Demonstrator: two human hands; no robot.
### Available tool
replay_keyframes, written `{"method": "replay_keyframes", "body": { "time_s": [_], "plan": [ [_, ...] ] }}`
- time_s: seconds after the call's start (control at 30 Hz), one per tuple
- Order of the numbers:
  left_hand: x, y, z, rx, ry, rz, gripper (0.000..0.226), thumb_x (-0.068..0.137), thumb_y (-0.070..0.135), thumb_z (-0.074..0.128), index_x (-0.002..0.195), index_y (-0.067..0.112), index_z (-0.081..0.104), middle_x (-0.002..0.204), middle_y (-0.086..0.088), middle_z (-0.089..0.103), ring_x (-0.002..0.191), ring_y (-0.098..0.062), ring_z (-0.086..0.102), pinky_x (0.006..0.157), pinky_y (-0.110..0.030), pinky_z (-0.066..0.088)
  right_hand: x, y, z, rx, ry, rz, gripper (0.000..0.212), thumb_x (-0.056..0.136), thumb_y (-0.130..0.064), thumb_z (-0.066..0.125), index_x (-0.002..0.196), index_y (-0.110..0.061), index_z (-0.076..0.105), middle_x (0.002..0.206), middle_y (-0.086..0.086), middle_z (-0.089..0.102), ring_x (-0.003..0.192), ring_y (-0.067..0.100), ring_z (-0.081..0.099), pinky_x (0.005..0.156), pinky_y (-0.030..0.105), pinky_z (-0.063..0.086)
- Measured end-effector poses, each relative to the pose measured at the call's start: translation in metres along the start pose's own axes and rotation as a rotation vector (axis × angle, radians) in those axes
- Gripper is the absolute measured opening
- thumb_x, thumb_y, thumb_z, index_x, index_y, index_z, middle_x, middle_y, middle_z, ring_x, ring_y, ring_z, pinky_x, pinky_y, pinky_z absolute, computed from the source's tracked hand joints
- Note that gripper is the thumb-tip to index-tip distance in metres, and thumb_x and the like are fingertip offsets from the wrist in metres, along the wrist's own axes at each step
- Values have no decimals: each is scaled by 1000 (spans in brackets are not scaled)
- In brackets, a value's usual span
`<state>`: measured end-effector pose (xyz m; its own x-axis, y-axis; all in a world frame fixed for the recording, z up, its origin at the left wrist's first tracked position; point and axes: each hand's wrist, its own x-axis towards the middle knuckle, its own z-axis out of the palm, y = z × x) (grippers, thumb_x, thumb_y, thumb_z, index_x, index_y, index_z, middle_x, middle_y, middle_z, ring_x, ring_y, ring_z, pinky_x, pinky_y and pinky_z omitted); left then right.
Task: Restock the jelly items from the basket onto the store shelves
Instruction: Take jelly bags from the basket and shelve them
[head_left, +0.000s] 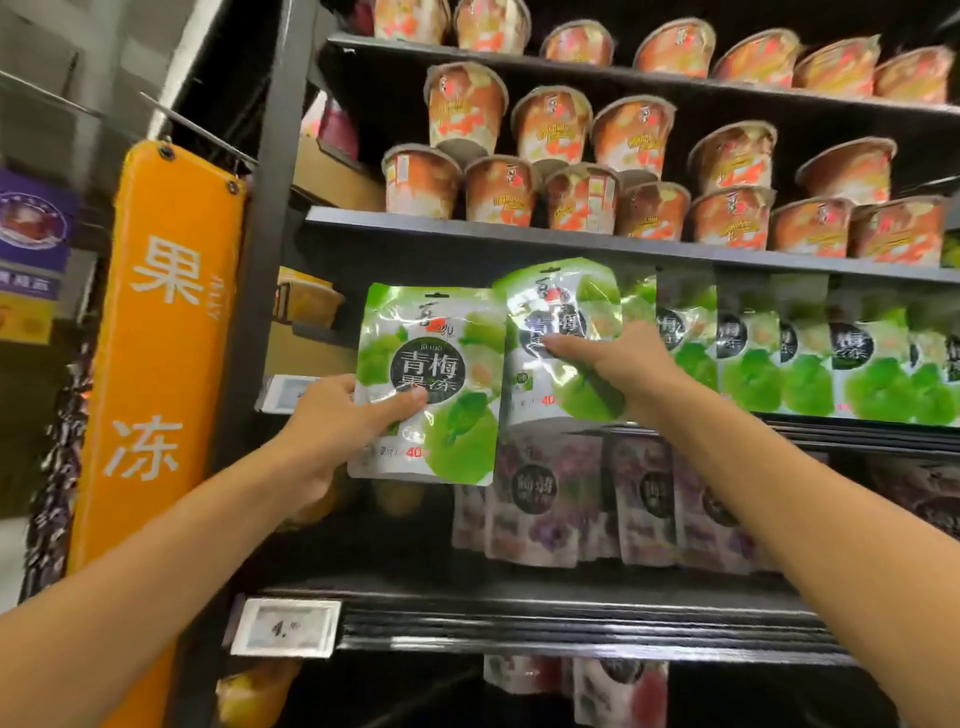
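The left hand has its grip closed on a pouch. The thumb lies across the front and the fingers are hidden behind the lower left edge. The pouch is upright in the air before the left end of the middle shelf, and its bottom hangs below that shelf's front edge.

It is a glossy, flat bag in white and bright green. It shows green plums, a dark round badge with white characters, a small red mark near the top and a red "40" near the bottom.

Its right edge meets a second pouch of the same kind, which stands at the front edge of the shelf, tilted a little. The right hand rests on this one with the forefinger straight across the badge. Whether its grip holds the bag from behind I cannot tell.

To the right, a row of like green pouches fills the shelf to its right end. Purple pouches stand on the shelf below, which has a price tag at its left corner. Orange cups are stacked on the shelves above. An orange sign with white characters hangs beside the left upright.
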<state>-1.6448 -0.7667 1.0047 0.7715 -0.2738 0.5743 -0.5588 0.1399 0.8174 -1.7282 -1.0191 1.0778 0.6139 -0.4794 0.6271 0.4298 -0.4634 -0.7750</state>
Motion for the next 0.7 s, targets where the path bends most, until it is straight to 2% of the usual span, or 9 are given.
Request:
{"method": "replay_keyframes", "body": {
  "time_s": [0.1, 0.17, 0.23, 0.27, 0.37, 0.47, 0.57, 0.63, 0.7],
  "plan": [
    [7, 2, -5, -47, -5, -34, 34, 77, 32, 78, 103, 12, 71, 91, -1, 78, 82, -17, 75, 74, -33, 55, 25, -7, 15, 43, -3, 62, 76, 60, -29, 94, 117, 3, 56, 87, 10, 67, 59, 16, 62, 42, 20, 47],
    [9, 0, -8, -68, -22, -69, 36, 77, 33, 78, 104, 10, 71, 92, -3, 78, 83, -19, 75, 77, -35, 56, 38, -10, 23, 55, -2, 63, 83, 59, -27, 94, 124, 3, 52, 99, 14, 68, 69, 21, 66, 47, 25, 53],
    [12, -4, -9, -70, -37, -88, 38, 77, 35, 78, 104, 10, 71, 92, -3, 78, 85, -20, 75, 82, -38, 56, 46, -11, 33, 51, 45, 35, 82, 59, -28, 95, 122, 4, 53, 105, 17, 68, 80, 27, 70, 60, 38, 61],
    [13, -5, -10, -73, -42, -90, 38, 77, 35, 77, 105, 10, 71, 93, -4, 78, 86, -20, 75, 85, -40, 56, 49, -10, 38, 26, 77, 5, 75, 59, -30, 94, 114, 3, 56, 103, 17, 69, 81, 28, 70, 65, 43, 62],
    [18, -7, -11, -96, -54, -85, 37, 77, 34, 77, 105, 10, 70, 93, -4, 78, 87, -21, 75, 89, -41, 55, 50, -6, 50, -100, 132, -73, 52, 63, -37, 91, 86, -5, 57, 90, 15, 69, 74, 25, 68, 64, 41, 60],
    [24, -8, -10, -93, -41, -63, 35, 77, 33, 77, 103, 11, 71, 91, -3, 78, 86, -20, 75, 85, -40, 56, 49, 5, 56, -153, 152, -105, 53, 66, -42, 89, 84, -2, 60, 92, 19, 71, 82, 30, 69, 70, 45, 60],
    [28, -9, -8, -72, -40, -38, 34, 76, 35, 78, 101, 12, 73, 91, -2, 78, 86, -20, 75, 85, -40, 56, 44, 12, 52, -185, 135, -103, 52, 67, -47, 85, 77, -8, 52, 74, 6, 66, 62, 15, 64, 46, 24, 49],
    [29, -11, -6, -59, -40, -24, 33, 75, 36, 79, 99, 14, 73, 90, -1, 78, 84, -19, 75, 82, -39, 56, 39, 14, 46, -221, 80, -91, 51, 71, -41, 84, 87, -6, 51, 76, 5, 66, 57, 8, 64, 43, 24, 45],
    [30, -12, -3, -59, -27, -2, 31, 73, 36, 79, 95, 16, 73, 86, 1, 78, 80, -17, 75, 73, -35, 56, 32, 13, 38, -308, 68, -109, 55, 76, -28, 83, 107, 7, 54, 81, 2, 62, 56, -1, 66, 48, 27, 49]
  ]
}}
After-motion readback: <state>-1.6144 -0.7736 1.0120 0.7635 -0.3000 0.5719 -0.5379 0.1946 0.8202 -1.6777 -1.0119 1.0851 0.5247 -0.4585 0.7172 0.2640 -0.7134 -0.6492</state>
